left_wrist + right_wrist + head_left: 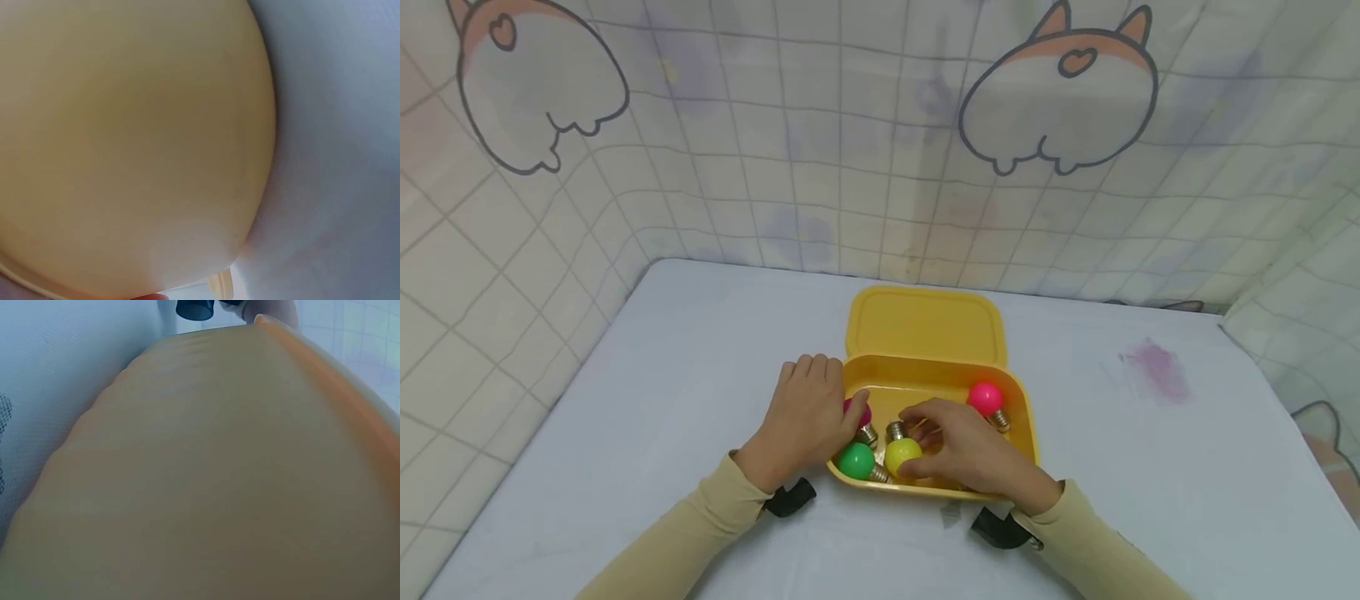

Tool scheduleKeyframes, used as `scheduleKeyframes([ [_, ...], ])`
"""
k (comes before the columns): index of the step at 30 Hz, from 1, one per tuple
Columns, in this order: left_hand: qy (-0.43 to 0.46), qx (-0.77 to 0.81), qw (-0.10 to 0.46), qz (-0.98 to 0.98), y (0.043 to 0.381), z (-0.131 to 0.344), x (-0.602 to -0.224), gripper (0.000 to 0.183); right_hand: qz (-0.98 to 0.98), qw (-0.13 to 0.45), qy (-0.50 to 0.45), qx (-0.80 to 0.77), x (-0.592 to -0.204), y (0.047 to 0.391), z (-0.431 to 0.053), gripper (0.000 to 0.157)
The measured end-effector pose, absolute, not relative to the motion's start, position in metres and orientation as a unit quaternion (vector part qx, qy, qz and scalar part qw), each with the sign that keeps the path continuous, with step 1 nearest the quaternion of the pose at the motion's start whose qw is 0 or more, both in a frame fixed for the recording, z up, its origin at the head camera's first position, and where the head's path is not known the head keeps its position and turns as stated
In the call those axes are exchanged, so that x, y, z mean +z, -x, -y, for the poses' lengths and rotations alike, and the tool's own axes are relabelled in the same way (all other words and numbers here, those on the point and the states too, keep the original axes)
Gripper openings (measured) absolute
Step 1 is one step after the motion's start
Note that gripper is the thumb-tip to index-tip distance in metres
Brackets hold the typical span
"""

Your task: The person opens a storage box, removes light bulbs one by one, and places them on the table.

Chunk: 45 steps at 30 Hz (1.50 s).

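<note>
A yellow plastic box (pixel 917 492) sits on the table with its lid (pixel 927 323) folded back behind it. My left hand (pixel 808 417) grips its left wall, thumb reaching over the rim. Close beneath that thumb is a pink bulb (pixel 867 435), partly hidden. A green bulb (pixel 855 461) lies at the front left corner. My right hand (pixel 973 450) is inside the box, fingers spread and bent around a yellow bulb (pixel 901 457), thumb right at its globe. Another pink bulb (pixel 985 398) lies on the right. The wrist views show mostly the box's outer wall (pixel 137 137).
White cloth covers the table (pixel 722 325), with a pink stain (pixel 1157 371) to the right. A patterned curtain (pixel 865 142) hangs behind. Dark wrist-worn devices (pixel 792 497) sit under both wrists, close to the box's front.
</note>
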<state>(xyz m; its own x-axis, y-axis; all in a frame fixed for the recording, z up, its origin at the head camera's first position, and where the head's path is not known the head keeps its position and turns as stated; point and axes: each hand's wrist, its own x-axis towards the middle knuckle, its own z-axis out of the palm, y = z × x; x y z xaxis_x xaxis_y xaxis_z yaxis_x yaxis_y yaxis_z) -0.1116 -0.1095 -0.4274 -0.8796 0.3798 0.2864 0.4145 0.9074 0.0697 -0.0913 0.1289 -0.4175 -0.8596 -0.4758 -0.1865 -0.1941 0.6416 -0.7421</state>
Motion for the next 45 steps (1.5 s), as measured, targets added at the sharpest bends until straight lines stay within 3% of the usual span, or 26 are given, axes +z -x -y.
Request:
scheduleKeyframes([
  [14,0.225,-0.053,0.185,0.955,0.1082,0.1128,-0.4311,0.027,-0.873,0.209,0.226,-0.377,-0.4214,0.0897,-0.1305,0.051],
  [23,0.204,-0.055,0.125,0.969,0.1087,0.113,-0.4272,0.023,-0.873,0.216,0.244,-0.363,-0.4217,0.0912,-0.1291,0.049],
  [45,0.209,-0.05,0.128,0.968,0.1099,0.1133,-0.4247,0.021,-0.862,0.178,0.255,-0.401,-0.4169,0.0869,-0.1343,0.048],
])
